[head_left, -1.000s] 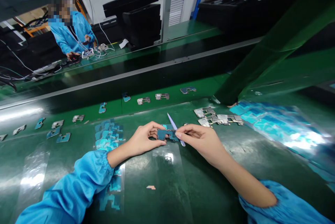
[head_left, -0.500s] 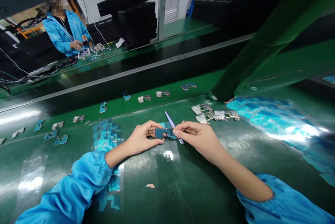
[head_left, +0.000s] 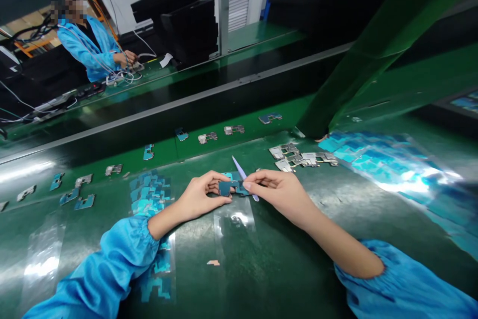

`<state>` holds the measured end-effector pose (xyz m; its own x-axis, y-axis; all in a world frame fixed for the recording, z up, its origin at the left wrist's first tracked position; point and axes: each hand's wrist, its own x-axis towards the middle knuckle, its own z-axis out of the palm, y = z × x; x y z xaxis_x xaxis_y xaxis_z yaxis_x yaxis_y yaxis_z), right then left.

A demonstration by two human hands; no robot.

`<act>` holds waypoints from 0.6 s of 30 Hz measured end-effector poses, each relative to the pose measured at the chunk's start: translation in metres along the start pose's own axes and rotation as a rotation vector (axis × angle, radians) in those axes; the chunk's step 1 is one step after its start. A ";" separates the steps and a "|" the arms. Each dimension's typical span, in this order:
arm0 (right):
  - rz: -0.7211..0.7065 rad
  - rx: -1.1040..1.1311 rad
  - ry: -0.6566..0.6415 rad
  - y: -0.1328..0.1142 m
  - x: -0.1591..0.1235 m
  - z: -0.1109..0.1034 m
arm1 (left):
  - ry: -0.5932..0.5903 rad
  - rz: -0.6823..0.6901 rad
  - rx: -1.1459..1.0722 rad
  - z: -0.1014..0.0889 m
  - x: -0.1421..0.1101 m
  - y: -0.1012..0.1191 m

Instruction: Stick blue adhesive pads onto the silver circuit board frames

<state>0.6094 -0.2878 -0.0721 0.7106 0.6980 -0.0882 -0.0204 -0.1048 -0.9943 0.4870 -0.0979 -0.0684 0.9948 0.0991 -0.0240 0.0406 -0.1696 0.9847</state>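
My left hand (head_left: 197, 195) grips the left end of a small circuit board (head_left: 224, 188) with a dark blue face, between thumb and fingers. At the board's right end, the thumb and forefinger of my right hand (head_left: 282, 193) are pinched together. Pale violet tweezers (head_left: 238, 166) lie in that same hand, slanting past the board with one end pointing up and away. My right fingertips hide part of the board. Beneath my hands is a clear plastic sheet (head_left: 235, 229) on the green table. A small pinkish scrap (head_left: 213, 263) rests nearer to me.
Metal-covered boards (head_left: 302, 159) are grouped at right, near blue film pieces (head_left: 377, 159). More blue film cut-outs (head_left: 149, 194) lie beside my left forearm. Several boards (head_left: 207, 138) line the back ledge. A green post (head_left: 358, 60) slants at right. A co-worker (head_left: 87, 45) works beyond.
My hands hold the board in nearly the same pose. The whole view has shifted slightly. The co-worker's hands have moved to the right and down toward the cables.
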 end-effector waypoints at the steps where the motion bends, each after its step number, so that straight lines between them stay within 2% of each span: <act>1: 0.002 -0.004 0.000 0.000 0.000 0.000 | 0.002 -0.001 0.000 0.000 0.000 0.000; 18: 0.020 0.030 0.003 -0.002 0.001 0.001 | -0.002 -0.021 0.005 0.000 0.000 0.002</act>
<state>0.6093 -0.2864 -0.0700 0.7122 0.6936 -0.1081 -0.0558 -0.0976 -0.9937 0.4868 -0.0979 -0.0665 0.9939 0.1010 -0.0453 0.0623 -0.1719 0.9831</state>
